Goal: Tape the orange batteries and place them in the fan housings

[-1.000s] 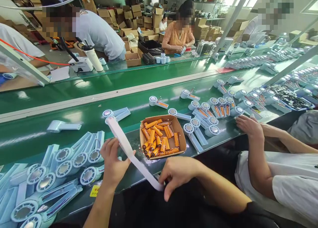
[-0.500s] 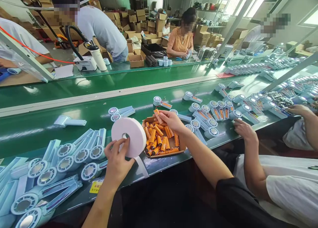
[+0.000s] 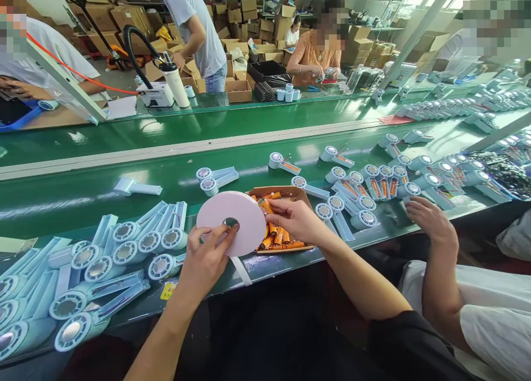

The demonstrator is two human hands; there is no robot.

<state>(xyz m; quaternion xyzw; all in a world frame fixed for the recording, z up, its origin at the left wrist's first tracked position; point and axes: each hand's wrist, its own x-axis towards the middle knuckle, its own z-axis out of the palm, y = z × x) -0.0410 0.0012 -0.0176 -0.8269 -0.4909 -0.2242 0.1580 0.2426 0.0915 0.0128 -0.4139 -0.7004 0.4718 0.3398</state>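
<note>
My left hand (image 3: 209, 259) grips a wide roll of white tape (image 3: 249, 218), its fingers over the flat face by the core hole. A loose strip of tape (image 3: 240, 271) hangs from the roll's lower side onto the bench edge. Between the thumb and fingers of my right hand (image 3: 296, 219) is an orange battery (image 3: 265, 206), close against the roll's right rim. Behind both, partly covered by the roll and my hand, stands a cardboard box (image 3: 305, 194) holding several orange batteries (image 3: 286, 237).
Light-blue fan housings (image 3: 68, 305) with open handles crowd the bench on the left. More housings, some with orange batteries inside, (image 3: 365, 203) lie to the right. A co-worker's hand (image 3: 431, 219) is at the right. Behind runs a green conveyor belt (image 3: 174, 132).
My right hand has brought the battery from above the box down to the roll's right rim. The roll has turned its face more toward me. The whole view has shifted slightly.
</note>
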